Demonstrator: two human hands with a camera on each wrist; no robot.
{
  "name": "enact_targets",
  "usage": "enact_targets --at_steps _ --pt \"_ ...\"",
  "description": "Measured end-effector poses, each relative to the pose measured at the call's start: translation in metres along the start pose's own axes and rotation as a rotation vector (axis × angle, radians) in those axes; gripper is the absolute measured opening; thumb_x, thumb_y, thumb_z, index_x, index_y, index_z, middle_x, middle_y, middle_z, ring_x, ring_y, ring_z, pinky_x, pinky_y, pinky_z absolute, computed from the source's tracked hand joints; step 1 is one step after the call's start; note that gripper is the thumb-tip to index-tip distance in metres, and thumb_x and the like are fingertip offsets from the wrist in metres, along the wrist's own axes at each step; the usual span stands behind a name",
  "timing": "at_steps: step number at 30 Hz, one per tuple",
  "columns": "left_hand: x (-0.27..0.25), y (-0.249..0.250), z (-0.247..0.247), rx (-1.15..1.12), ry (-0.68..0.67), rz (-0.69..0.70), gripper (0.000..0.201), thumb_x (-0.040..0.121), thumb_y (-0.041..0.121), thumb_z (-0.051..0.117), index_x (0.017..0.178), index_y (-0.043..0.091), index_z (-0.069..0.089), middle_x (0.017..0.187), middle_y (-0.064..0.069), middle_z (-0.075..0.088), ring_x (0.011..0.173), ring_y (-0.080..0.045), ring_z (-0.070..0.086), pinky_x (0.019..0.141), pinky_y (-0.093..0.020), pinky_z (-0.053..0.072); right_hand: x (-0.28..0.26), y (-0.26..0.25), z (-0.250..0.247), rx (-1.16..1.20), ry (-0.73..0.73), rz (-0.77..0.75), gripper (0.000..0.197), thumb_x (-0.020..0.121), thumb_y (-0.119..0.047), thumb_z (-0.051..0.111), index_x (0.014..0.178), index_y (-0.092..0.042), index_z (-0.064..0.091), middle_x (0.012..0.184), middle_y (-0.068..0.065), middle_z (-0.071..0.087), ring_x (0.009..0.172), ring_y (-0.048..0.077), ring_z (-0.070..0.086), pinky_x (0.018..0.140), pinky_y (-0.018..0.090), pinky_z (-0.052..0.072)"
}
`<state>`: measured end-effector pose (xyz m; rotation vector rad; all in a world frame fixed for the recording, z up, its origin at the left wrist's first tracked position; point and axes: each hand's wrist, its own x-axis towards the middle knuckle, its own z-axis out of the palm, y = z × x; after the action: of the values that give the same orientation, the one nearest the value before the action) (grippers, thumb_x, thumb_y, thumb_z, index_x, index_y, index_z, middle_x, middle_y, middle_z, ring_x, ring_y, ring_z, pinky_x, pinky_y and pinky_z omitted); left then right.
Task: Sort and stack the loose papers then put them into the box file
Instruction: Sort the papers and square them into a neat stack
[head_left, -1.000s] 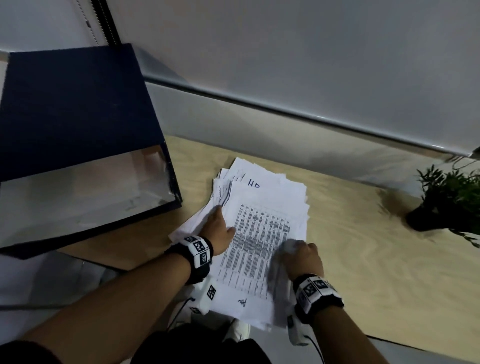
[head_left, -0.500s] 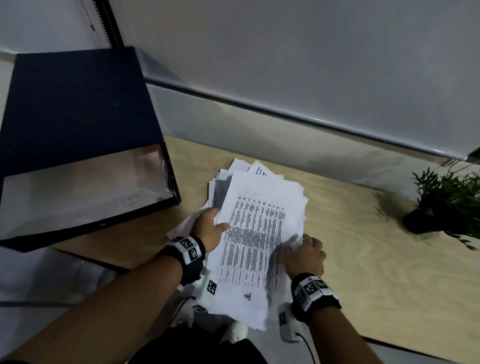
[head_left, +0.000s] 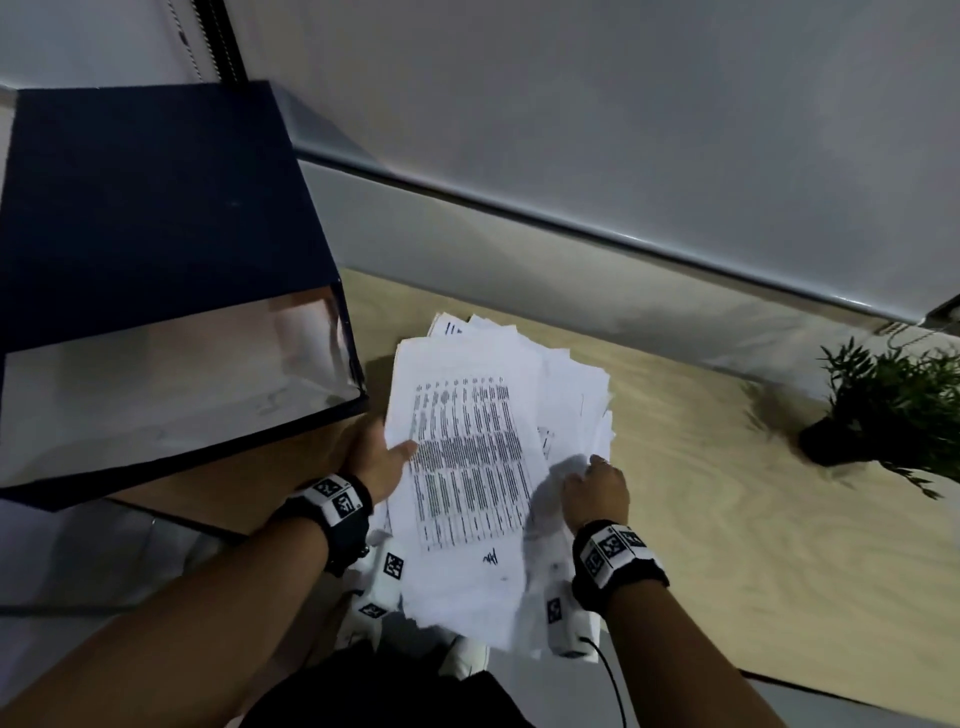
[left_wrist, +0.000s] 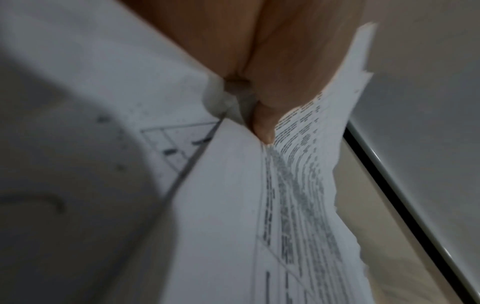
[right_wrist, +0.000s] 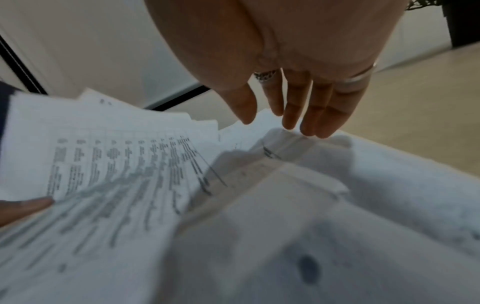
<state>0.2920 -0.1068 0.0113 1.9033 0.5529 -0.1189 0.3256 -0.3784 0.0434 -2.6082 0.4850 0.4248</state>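
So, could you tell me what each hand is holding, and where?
The left hand pinches the papers at their left edge, thumb on top. The right hand holds nothing: its straight fingers touch the right edge.

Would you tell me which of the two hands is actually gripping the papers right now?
The left hand: its thumb lies curled over the printed top sheet, pinching the stack's edge. The right hand only hovers, fingers straight.

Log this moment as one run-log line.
left hand: grips paper stack | right hand: open, fingertips on stack | box file: open
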Motion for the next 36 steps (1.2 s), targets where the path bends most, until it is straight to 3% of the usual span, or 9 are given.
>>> enact_targets --at_steps 3,9,13,15,18,22,28,32,36 --pt "0.006 -0.011 -0.011 -0.029 0.022 0.007 0.046 0.090 0.011 0.065 0.133 0.010 0.050 0.136 -0.004 0.058 0.126 -0.023 0.054 0.109 -0.046 0.041 -0.003 -0.009 0.012 -0.080 -0.046 0.046 0.051 0.088 -0.029 0.051 0.133 -0.007 0.044 0.133 0.017 0.046 0.123 0.037 0.045 0.099 0.044 0.041" --pt "0.019 -0.032 -0.015 0.052 0.018 -0.020 0.054 0.087 0.025 0.065 0.137 0.019 0.045 0.141 -0.001 0.053 0.130 -0.022 0.050 0.111 -0.047 0.038 -0.006 -0.023 0.032 -0.131 0.027 0.176 0.081 0.077 -0.050 0.064 0.142 -0.012 0.034 0.135 0.011 0.040 0.125 0.033 0.037 0.095 0.052 0.040" --pt "0.042 -0.074 -0.009 0.084 0.021 -0.026 0.070 0.078 0.043 0.063 0.141 0.028 0.037 0.148 0.002 0.045 0.137 -0.019 0.042 0.113 -0.049 0.034 0.009 -0.021 0.034 -0.034 -0.037 0.100 0.065 0.079 -0.043 0.068 0.128 -0.008 0.043 0.127 0.014 0.054 0.121 0.034 0.050 0.097 0.050 0.044" --pt "0.039 -0.075 -0.009 0.106 0.034 -0.009 0.068 0.079 0.042 0.064 0.141 0.028 0.037 0.149 0.002 0.044 0.139 -0.020 0.040 0.114 -0.049 0.032 0.010 -0.021 0.034 0.041 -0.019 0.057 0.058 0.079 -0.037 0.070 0.123 -0.006 0.046 0.122 0.019 0.058 0.115 0.037 0.055 0.093 0.046 0.049" --pt "0.016 -0.042 -0.021 0.129 0.058 0.018 0.062 0.085 0.033 0.065 0.141 0.023 0.038 0.149 -0.002 0.043 0.139 -0.023 0.039 0.116 -0.048 0.030 0.003 -0.026 0.036 -0.030 0.041 0.054 0.075 0.076 -0.045 0.072 0.135 -0.010 0.039 0.135 0.015 0.042 0.125 0.037 0.040 0.095 0.048 0.044" --pt "-0.005 -0.015 -0.029 0.218 0.146 0.036 0.066 0.090 0.019 0.066 0.146 0.007 0.032 0.154 -0.011 0.030 0.144 -0.026 0.025 0.121 -0.036 0.012 0.003 -0.028 0.039 -0.075 0.017 0.059 0.085 0.074 -0.046 0.073 0.139 -0.010 0.033 0.135 0.015 0.037 0.124 0.038 0.040 0.096 0.050 0.044" --pt "-0.011 -0.005 -0.027 0.172 0.146 0.033 0.061 0.090 0.016 0.066 0.143 0.006 0.036 0.151 -0.013 0.037 0.141 -0.027 0.032 0.119 -0.035 0.019 0.013 -0.035 0.035 0.101 -0.068 0.092 0.052 0.069 -0.032 0.068 0.111 -0.004 0.057 0.106 0.021 0.066 0.095 0.038 0.066 0.082 0.037 0.056" --pt "-0.013 -0.002 -0.027 0.173 0.152 0.031 0.061 0.091 0.014 0.065 0.143 0.006 0.035 0.151 -0.013 0.035 0.141 -0.027 0.031 0.119 -0.038 0.019 0.013 -0.037 0.035 0.124 -0.115 0.071 0.041 0.082 -0.033 0.065 0.109 -0.002 0.061 0.104 0.020 0.068 0.092 0.036 0.066 0.073 0.030 0.051" --pt "-0.012 -0.001 -0.028 0.205 0.151 0.032 0.063 0.091 0.015 0.065 0.144 0.005 0.034 0.153 -0.013 0.032 0.143 -0.027 0.028 0.120 -0.038 0.017 0.008 -0.029 0.007 0.179 -0.094 0.092 0.037 0.071 -0.030 0.074 0.098 -0.006 0.065 0.090 0.015 0.068 0.076 0.029 0.062 0.067 0.026 0.049"
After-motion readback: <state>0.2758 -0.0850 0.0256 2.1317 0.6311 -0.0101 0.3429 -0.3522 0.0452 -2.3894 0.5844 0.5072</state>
